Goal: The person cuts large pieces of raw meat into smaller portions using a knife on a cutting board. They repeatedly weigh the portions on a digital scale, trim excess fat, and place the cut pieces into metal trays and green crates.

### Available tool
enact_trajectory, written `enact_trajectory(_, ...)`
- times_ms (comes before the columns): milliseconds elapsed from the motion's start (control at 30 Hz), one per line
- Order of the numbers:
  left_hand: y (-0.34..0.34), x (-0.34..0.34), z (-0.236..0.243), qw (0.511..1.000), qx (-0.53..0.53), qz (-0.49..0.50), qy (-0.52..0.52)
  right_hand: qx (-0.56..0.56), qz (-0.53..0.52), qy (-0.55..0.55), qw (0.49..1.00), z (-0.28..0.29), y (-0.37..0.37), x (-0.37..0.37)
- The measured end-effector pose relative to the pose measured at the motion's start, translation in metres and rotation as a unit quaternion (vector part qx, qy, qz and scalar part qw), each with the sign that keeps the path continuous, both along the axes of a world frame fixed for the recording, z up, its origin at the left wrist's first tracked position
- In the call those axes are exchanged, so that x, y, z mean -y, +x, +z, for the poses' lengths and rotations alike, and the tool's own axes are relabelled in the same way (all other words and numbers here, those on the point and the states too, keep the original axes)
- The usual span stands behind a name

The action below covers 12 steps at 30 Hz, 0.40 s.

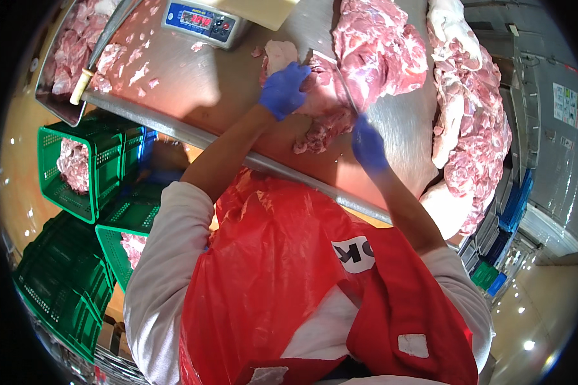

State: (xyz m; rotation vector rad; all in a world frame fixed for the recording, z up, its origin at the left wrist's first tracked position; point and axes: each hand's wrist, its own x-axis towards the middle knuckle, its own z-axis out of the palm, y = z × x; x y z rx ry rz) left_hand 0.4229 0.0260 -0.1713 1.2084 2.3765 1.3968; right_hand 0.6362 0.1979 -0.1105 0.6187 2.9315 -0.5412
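A raw piece of pink meat (pixel 326 96) with a pale fatty flap lies on the steel table in front of me. My left hand (pixel 285 91), in a blue glove, grips its upper left part with bent fingers. In my blue-gloved right hand (pixel 368 146) is a knife (pixel 347 86), its narrow blade pointing away from me along the right side of this piece. A larger cut of meat (pixel 380 54) lies just beyond the blade and touches or nearly touches the piece under my left hand. Where the blade's tip ends is hard to make out.
Large cuts of meat (pixel 472 141) line the table's right side. A digital scale (pixel 205 24) stands at the far left, near a metal tray (pixel 48 80) of trimmings and a white-handled tool (pixel 82 85). Green crates (pixel 96 212), some holding meat, stand below the table's left edge.
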Motion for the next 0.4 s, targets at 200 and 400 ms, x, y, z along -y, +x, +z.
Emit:
enact_trajectory(200,0.01,0.021,0.006,0.999,0.004,0.014,-0.042,0.036,-0.043,0.0,0.998,-0.008,-0.133,0.03)
enact_trajectory(400,0.017,0.022,0.006,0.997,0.045,0.054,-0.013,0.003,-0.078,-0.122,0.99,-0.069,-0.065,0.027)
